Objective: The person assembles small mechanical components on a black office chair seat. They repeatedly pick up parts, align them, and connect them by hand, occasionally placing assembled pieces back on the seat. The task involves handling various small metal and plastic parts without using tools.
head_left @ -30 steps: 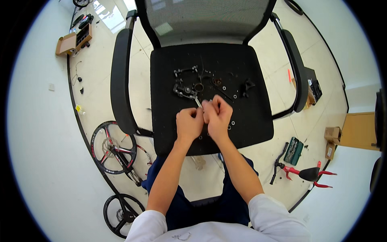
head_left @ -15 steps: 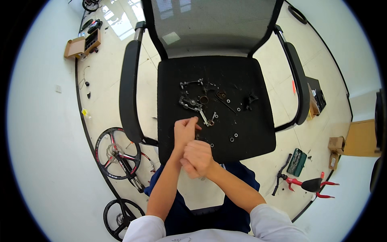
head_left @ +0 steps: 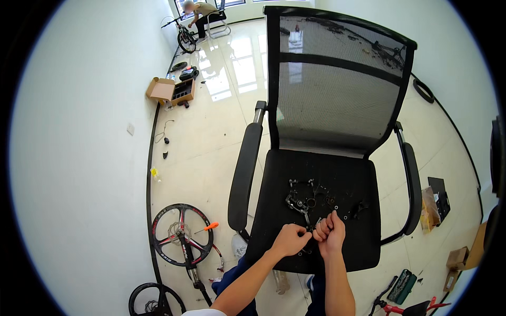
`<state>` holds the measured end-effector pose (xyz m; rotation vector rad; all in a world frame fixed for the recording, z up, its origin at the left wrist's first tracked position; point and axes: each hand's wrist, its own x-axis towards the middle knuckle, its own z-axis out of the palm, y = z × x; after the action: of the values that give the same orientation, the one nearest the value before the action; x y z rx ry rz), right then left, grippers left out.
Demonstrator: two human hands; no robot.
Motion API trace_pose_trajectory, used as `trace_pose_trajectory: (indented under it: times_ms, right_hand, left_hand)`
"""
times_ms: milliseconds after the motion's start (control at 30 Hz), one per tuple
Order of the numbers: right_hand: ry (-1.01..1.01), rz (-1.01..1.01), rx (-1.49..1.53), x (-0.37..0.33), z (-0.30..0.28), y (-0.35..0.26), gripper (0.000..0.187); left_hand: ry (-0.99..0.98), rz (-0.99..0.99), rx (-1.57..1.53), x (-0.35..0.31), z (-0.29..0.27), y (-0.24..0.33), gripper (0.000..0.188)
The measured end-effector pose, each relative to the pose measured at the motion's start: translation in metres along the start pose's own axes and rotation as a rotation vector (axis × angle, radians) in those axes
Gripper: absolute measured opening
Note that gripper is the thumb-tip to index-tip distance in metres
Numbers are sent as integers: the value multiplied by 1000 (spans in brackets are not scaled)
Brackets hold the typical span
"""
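Over the front of a black chair seat point(head_left: 321, 163), my left hand point(head_left: 291, 240) and my right hand point(head_left: 330, 235) meet, fingertips nearly touching. The fingers of both are closed; whatever lies between them is too small and covered to name. Just beyond my left hand is a grey and black metal mechanism with a lever arm point(head_left: 300, 204). A small metal bracket point(head_left: 301, 183) lies farther back. Beside the mechanism sits a dark ring point(head_left: 311, 202). Small washers point(head_left: 336, 207) are near my right fingertips, and a black pronged part point(head_left: 360, 208) is farther right.
Armrests point(head_left: 245, 176) flank the seat, with a mesh backrest point(head_left: 337, 105) behind. On the floor at left are a spoked wheel point(head_left: 182, 234), an orange-handled screwdriver point(head_left: 211, 226) and an open cardboard box point(head_left: 162, 90). A green case point(head_left: 402, 287) lies at lower right. Far off, a person point(head_left: 203, 13) sits by a bicycle.
The view has swung up and to the left. My right hand, earlier a fist across my left wrist, has moved to the right side, its fingers now meeting my left fingertips.
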<state>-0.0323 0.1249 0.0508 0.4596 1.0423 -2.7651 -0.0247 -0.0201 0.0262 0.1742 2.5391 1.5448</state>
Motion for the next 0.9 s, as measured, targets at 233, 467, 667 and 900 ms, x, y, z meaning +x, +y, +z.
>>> trace_pose_trajectory:
  times_ms: [233, 467, 667, 900]
  right_hand:
    - [95, -63, -202, 9, 0, 2, 48]
    - [67, 134, 288, 22, -13, 0, 47]
    - [-55, 341, 743, 25, -35, -2, 48]
    - [131, 351, 981, 27, -46, -1, 46]
  left_hand:
    - [-158, -157, -207, 7, -2, -11, 27]
    - [-147, -29, -274, 11, 8, -34, 19]
    - [-78, -238, -232, 1, 18, 0, 28]
    - [59, -142, -419, 7, 25, 1, 32]
